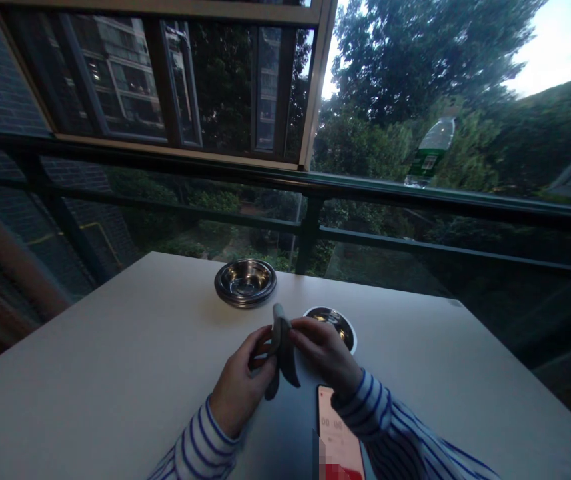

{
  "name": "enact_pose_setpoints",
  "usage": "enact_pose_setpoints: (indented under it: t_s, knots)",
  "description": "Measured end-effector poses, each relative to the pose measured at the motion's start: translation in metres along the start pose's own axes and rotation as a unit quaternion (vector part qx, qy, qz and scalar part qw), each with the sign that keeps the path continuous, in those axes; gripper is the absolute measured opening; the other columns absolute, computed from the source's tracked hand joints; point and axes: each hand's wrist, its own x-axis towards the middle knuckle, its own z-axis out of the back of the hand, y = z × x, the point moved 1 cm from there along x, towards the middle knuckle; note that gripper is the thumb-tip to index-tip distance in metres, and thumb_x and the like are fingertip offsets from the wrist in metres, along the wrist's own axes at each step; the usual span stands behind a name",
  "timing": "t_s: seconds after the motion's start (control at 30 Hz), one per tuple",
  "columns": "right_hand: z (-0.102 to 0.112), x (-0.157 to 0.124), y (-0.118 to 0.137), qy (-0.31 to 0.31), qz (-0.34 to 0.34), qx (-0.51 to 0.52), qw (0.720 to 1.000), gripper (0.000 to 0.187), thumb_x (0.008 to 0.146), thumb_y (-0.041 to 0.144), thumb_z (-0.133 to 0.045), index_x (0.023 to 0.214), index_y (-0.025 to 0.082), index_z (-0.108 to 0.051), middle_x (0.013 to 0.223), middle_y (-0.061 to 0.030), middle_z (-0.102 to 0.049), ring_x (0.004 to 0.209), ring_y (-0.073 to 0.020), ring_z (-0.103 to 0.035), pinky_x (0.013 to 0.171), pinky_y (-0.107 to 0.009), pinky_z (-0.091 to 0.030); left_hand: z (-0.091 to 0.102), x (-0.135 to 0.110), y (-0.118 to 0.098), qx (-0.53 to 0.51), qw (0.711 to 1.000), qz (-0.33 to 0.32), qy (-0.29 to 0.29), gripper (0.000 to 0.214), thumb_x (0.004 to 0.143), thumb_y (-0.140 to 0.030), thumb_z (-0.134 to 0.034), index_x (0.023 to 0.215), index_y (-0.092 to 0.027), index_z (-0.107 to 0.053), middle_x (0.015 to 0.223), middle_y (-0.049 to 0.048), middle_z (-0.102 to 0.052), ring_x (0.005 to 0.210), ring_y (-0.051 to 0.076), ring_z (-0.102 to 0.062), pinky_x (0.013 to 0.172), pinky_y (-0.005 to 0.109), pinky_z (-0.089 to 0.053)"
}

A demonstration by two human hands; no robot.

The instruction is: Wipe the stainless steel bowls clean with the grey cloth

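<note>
My left hand (239, 383) and my right hand (326, 353) meet over the middle of the white table (115, 373). Both pinch a small grey cloth (282, 350) that stands up between the fingers and hangs down below them. Blue-striped white sleeves cover both wrists. Just behind my right hand lies a round steel dish (339, 320) with a white rim, partly hidden by the fingers. Farther back, a stack of steel bowls (245, 282) rests on the table.
A phone (339, 433) with a lit screen lies flat near my right wrist. Beyond the table's far edge runs a dark railing with glass. A plastic bottle (430, 153) stands on the ledge at the upper right.
</note>
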Motion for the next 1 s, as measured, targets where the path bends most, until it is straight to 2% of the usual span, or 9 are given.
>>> enact_pose_setpoints:
  t_s: [0.1,0.13,0.3,0.37,0.53,0.67,0.73,0.9,1.0]
  knots:
    - [0.010,0.000,0.011,-0.019,0.003,-0.049,0.999,0.019,0.078,0.030,-0.049,0.082,0.016,-0.062,0.071,-0.0024,-0.061,0.066,-0.0137,-0.054,0.060,-0.024,-0.042,0.012,0.002,-0.004,0.084,0.996,-0.012,-0.028,0.034,0.072,-0.025,-0.055,0.105,-0.018,-0.058,0.103,0.0070,-0.065,0.096,0.021,-0.058,0.084,0.029,-0.043]
    - [0.015,0.000,0.015,-0.020,0.003,-0.070,0.997,0.018,0.078,0.029,-0.049,0.080,0.016,-0.061,0.069,-0.0021,-0.060,0.063,-0.0131,-0.053,0.057,-0.024,-0.041,0.018,0.003,-0.006,0.123,0.991,-0.008,-0.042,0.029,0.071,-0.027,-0.055,0.098,-0.018,-0.062,0.094,0.0059,-0.067,0.087,0.021,-0.061,0.077,0.028,-0.046]
    - [0.037,0.001,0.025,0.038,0.000,-0.165,0.986,0.016,0.077,0.027,-0.048,0.078,0.015,-0.059,0.068,-0.0024,-0.058,0.062,-0.0132,-0.051,0.056,-0.024,-0.038,0.049,0.010,-0.024,0.237,0.966,-0.039,-0.092,0.018,0.066,-0.034,-0.060,0.077,-0.022,-0.068,0.075,0.0022,-0.069,0.072,0.019,-0.062,0.069,0.026,-0.045]
    - [0.041,0.001,0.024,0.051,0.001,-0.184,0.982,0.016,0.077,0.027,-0.048,0.079,0.016,-0.059,0.069,-0.0028,-0.058,0.063,-0.0137,-0.051,0.057,-0.024,-0.038,0.058,0.012,-0.031,0.241,0.966,-0.042,-0.085,0.018,0.064,-0.035,-0.062,0.075,-0.022,-0.068,0.073,0.0019,-0.070,0.070,0.019,-0.062,0.066,0.025,-0.045]
    - [0.045,0.002,0.022,0.073,0.004,-0.178,0.981,0.016,0.077,0.028,-0.051,0.077,0.016,-0.060,0.066,-0.0018,-0.057,0.061,-0.0130,-0.049,0.055,-0.023,-0.037,0.070,0.017,-0.047,0.165,0.976,-0.011,-0.144,0.021,0.056,-0.036,-0.068,0.068,-0.019,-0.068,0.065,0.0020,-0.068,0.065,0.019,-0.060,0.058,0.024,-0.045]
    - [0.044,0.001,0.017,0.095,0.003,-0.142,0.985,0.016,0.078,0.029,-0.051,0.079,0.016,-0.059,0.066,-0.0013,-0.056,0.062,-0.0123,-0.049,0.053,-0.022,-0.036,0.069,0.022,-0.059,0.113,0.977,-0.045,-0.176,0.018,0.056,-0.033,-0.069,0.066,-0.019,-0.067,0.065,0.0008,-0.067,0.065,0.017,-0.059,0.061,0.023,-0.045]
    - [0.041,-0.001,0.014,0.116,-0.016,-0.103,0.988,0.018,0.078,0.030,-0.051,0.087,0.016,-0.057,0.073,-0.0025,-0.058,0.065,-0.0127,-0.052,0.055,-0.023,-0.039,0.062,0.025,-0.065,0.111,0.980,-0.072,-0.152,0.015,0.057,-0.031,-0.068,0.066,-0.020,-0.067,0.065,0.0003,-0.067,0.065,0.017,-0.059,0.061,0.024,-0.045]
    - [0.022,0.000,0.014,0.120,-0.005,-0.064,0.991,0.044,0.074,0.033,-0.059,0.113,0.018,-0.046,0.102,-0.0080,-0.058,0.084,-0.0171,-0.056,0.068,-0.028,-0.044,0.037,0.032,-0.084,0.147,0.981,-0.126,0.005,0.011,0.064,-0.027,-0.064,0.071,-0.021,-0.070,0.072,0.0016,-0.069,0.072,0.019,-0.061,0.071,0.027,-0.044]
    - [0.009,0.003,0.019,0.118,0.045,-0.048,0.991,0.033,0.077,0.032,-0.055,0.108,0.018,-0.052,0.099,-0.0064,-0.060,0.087,-0.0174,-0.056,0.072,-0.029,-0.043,0.029,0.037,-0.094,0.165,0.974,-0.138,0.070,0.015,0.067,-0.028,-0.060,0.076,-0.021,-0.070,0.074,0.0022,-0.069,0.073,0.020,-0.061,0.072,0.029,-0.044]
